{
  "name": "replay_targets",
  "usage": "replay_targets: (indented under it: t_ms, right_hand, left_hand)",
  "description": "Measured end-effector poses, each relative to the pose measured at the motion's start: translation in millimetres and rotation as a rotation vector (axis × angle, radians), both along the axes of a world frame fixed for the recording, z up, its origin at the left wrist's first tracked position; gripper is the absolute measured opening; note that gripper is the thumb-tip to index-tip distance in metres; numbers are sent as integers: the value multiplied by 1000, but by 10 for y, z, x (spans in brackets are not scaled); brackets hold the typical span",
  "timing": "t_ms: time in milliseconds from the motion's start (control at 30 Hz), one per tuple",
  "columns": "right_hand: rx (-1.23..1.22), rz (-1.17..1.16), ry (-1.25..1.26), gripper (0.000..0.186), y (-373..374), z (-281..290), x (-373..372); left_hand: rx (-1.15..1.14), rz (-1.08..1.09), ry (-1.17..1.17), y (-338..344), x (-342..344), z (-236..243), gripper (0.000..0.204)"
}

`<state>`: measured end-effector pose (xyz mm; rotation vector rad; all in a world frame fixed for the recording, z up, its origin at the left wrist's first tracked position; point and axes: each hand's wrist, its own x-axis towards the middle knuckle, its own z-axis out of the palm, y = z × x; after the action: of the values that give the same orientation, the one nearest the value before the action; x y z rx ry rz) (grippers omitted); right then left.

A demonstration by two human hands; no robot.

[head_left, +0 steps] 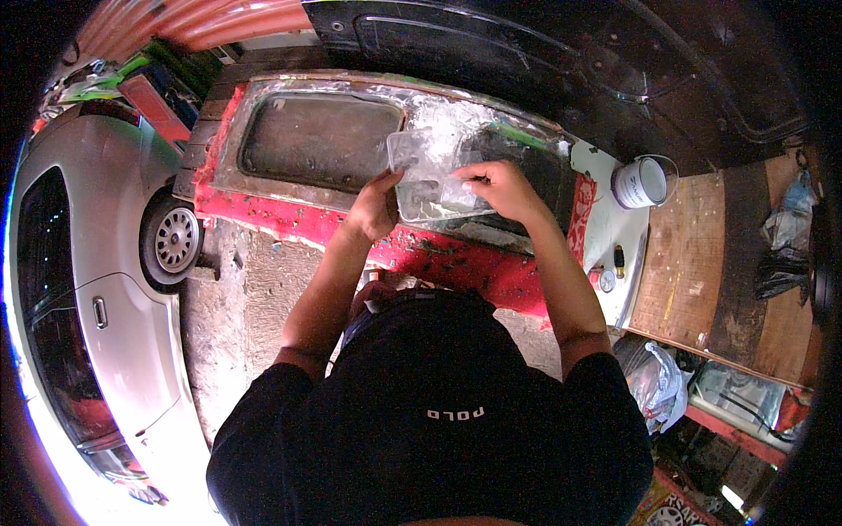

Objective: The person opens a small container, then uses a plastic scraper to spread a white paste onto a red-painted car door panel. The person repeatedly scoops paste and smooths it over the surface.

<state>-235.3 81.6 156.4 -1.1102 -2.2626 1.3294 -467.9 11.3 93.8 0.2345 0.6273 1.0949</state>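
A translucent, pale rectangular piece (419, 149), perhaps plastic, is held above a long, paint-smeared metal panel (320, 140) with two inset sections. My left hand (377, 202) grips its left side, thumb along the edge. My right hand (495, 188) is curled over its right part, index finger and thumb close together; what they hold, if anything, is too unclear to name. The panel rests on a ragged red cloth (285, 219) on a bench. White smears (443, 110) cover part of the panel's upper middle.
A silver car (123, 333) stands close on the left. A large dark panel (553, 44) rises beyond the bench. To the right are a paint bucket (638, 184), small containers (605, 279), wooden boards (675, 254), dark plastic bags (785, 237) and a lower shelf with a bag (658, 386).
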Motion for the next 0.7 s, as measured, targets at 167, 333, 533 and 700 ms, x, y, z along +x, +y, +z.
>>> replay_targets:
  t_ms: [167,333,533,700]
  right_hand:
    - [-102,60,27,29,75,24,26]
    - [-61,78,20,27,114,-45,52]
    - [-128,37,44,27,63,-1,-36]
    - [-83,-7,113,28,100,62,57]
  left_hand:
    - [-17,-13,-19,-1,29,64,46]
    - [-11,-31,-59,-6,36,16,45]
    - [-21,6,-78,-37,61,107,40]
    - [-17,1,-61,-61,41,109,40]
